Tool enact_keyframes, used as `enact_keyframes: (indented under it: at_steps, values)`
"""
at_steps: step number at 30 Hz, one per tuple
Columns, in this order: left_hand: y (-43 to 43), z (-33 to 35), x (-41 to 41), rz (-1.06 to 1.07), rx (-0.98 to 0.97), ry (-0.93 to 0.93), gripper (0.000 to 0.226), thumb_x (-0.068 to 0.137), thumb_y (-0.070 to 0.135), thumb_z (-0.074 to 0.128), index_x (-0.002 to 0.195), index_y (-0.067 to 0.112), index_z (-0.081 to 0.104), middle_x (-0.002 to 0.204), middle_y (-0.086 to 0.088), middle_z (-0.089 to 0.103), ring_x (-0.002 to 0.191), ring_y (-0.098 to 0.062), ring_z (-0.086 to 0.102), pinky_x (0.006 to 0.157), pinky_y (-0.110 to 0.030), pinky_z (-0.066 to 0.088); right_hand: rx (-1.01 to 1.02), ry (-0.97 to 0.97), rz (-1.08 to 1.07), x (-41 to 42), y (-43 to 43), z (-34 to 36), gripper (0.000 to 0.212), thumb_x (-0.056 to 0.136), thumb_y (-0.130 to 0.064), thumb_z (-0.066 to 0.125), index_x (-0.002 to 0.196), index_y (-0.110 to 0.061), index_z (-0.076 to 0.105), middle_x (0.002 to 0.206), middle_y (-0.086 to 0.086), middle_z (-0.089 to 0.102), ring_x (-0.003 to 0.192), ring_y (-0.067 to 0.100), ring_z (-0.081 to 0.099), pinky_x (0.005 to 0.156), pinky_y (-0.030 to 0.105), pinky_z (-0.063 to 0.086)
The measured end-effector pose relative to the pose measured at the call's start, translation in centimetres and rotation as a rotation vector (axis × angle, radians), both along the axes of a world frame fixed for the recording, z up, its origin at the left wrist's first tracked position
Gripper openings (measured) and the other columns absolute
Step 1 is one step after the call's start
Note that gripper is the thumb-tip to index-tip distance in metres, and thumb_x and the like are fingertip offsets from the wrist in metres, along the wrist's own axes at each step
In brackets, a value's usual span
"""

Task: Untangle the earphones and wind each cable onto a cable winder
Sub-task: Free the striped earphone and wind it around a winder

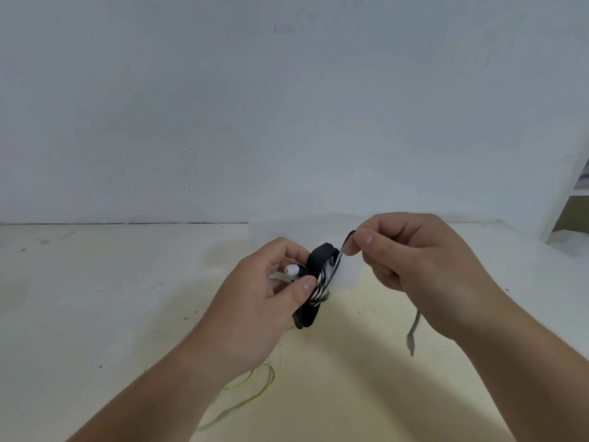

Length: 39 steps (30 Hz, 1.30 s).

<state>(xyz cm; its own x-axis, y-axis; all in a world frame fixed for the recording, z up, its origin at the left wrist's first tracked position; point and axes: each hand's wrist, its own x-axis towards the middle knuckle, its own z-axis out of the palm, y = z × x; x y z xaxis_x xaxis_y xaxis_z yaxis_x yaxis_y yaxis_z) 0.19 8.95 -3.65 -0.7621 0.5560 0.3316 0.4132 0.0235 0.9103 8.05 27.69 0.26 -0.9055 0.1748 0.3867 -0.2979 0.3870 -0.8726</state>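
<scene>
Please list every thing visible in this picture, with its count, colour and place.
cable winder: one, black, held between both hands
white cable: one, white, wound around the winder
earbud: one, white, at the left fingers
thin strand: one, dark, from winder up to right fingertips
loose cable end: one, grey, hanging below right hand
yellow-green cable: one, lying on table under left forearm
table: one, cream, below the hands
wall: one, pale grey, behind table
shelf unit: one, white, far right edge
left hand: one, grips the winder
right hand: one, pinches the strand
</scene>
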Motion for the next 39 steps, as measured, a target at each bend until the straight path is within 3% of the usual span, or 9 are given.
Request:
enact_keyframes:
  at_steps: [6, 10, 13, 18, 23, 26, 31, 34, 39]
  values:
    - [0.6, 0.3, 1.0, -0.175, 0.146, -0.232, 0.013, 0.09, 0.008, 0.064, 0.09, 0.019, 0.071, 0.082, -0.002, 0.071, 0.093, -0.039, 0.071, 0.076, -0.037, 0.06, 0.07, 0.0, -0.199, -0.4, -0.1, -0.2, 0.026, 0.095, -0.027, 0.061, 0.072, -0.021, 0.071, 0.047, -0.006, 0.033, 0.045, 0.011, 0.025, 0.041, 0.016, 0.024]
    - [0.6, 0.3, 1.0, -0.244, 0.157, -0.271, 0.009, 0.085, 0.017, 0.073, 0.093, 0.02, 0.071, 0.082, -0.002, 0.07, 0.087, -0.033, 0.072, 0.075, -0.039, 0.058, 0.05, -0.098, -0.151, -0.6, -0.4, -0.3, 0.029, 0.095, -0.031, 0.06, 0.072, -0.019, 0.072, 0.049, -0.004, 0.033, 0.05, 0.016, 0.026, 0.045, 0.022, 0.023]
    - [0.6, 0.1, 0.9, -0.266, 0.15, -0.293, 0.014, 0.083, 0.016, 0.064, 0.096, 0.017, 0.071, 0.083, -0.005, 0.069, 0.078, -0.02, 0.068, 0.072, -0.036, 0.056, -0.003, -0.178, -0.14, -0.9, -0.4, -0.6, 0.035, 0.096, -0.031, 0.06, 0.065, -0.017, 0.069, 0.049, -0.004, 0.033, 0.051, 0.019, 0.023, 0.047, 0.025, 0.02]
    - [0.6, 0.2, 1.1, -0.264, 0.145, -0.276, 0.011, 0.091, 0.001, 0.066, 0.095, 0.01, 0.071, 0.091, -0.004, 0.072, 0.079, -0.017, 0.068, 0.074, -0.026, 0.056, -0.104, -0.274, -0.117, -1.5, -0.3, -1.2, 0.037, 0.095, -0.028, 0.062, 0.06, -0.016, 0.068, 0.045, -0.011, 0.036, 0.047, 0.015, 0.024, 0.048, 0.025, 0.021]
    - [0.3, 0.3, 1.1, -0.345, 0.094, -0.337, 0.008, 0.086, 0.006, 0.066, 0.086, 0.014, 0.069, 0.092, -0.008, 0.067, 0.077, -0.019, 0.067, 0.072, -0.029, 0.057, -0.157, -0.256, -0.076, -1.7, -0.1, -1.6, 0.03, 0.093, -0.023, 0.065, 0.069, -0.005, 0.067, 0.057, 0.006, 0.036, 0.049, 0.017, 0.024, 0.049, 0.027, 0.019]
    - [0.3, 0.3, 1.2, -0.381, 0.097, -0.362, 0.007, 0.081, 0.007, 0.065, 0.084, 0.012, 0.068, 0.094, -0.008, 0.064, 0.072, -0.017, 0.066, 0.07, -0.028, 0.056, -0.265, -0.333, 0.009, -1.7, -0.4, -1.8, 0.034, 0.093, -0.014, 0.062, 0.059, -0.009, 0.062, 0.061, 0.008, 0.033, 0.049, 0.016, 0.022, 0.049, 0.029, 0.015]
    - [0.6, 0.3, 1.2, -0.198, 0.16, -0.277, 0.018, 0.09, -0.003, 0.066, 0.084, 0.014, 0.071, 0.095, -0.006, 0.072, 0.081, -0.025, 0.071, 0.075, -0.03, 0.058, -0.2, -0.448, 0.04, -2.0, -1.0, -2.5, 0.043, 0.095, -0.009, 0.053, 0.053, -0.016, 0.05, 0.053, 0.001, 0.028, 0.05, 0.016, 0.016, 0.052, 0.03, 0.009]
    - [0.7, 0.3, 0.8, -0.101, 0.251, -0.288, 0.017, 0.093, -0.001, 0.059, 0.086, 0.011, 0.068, 0.099, -0.01, 0.07, 0.087, -0.033, 0.071, 0.077, -0.034, 0.059, -0.147, -0.456, 0.1, -2.0, -1.2, -2.7, 0.05, 0.101, -0.024, 0.053, 0.051, -0.021, 0.054, 0.055, 0.0, 0.028, 0.048, 0.015, 0.018, 0.046, 0.026, 0.014]
    - [0.5, 0.6, 0.5, -0.086, 0.292, -0.336, 0.013, 0.087, 0.015, 0.06, 0.096, 0.008, 0.064, 0.09, -0.013, 0.068, 0.08, -0.026, 0.065, 0.075, -0.033, 0.054, -0.138, -0.433, 0.259, -1.8, -1.8, -3.1, 0.045, 0.105, -0.031, 0.043, 0.068, -0.019, 0.066, 0.061, 0.003, 0.03, 0.053, 0.017, 0.017, 0.051, 0.03, 0.011]
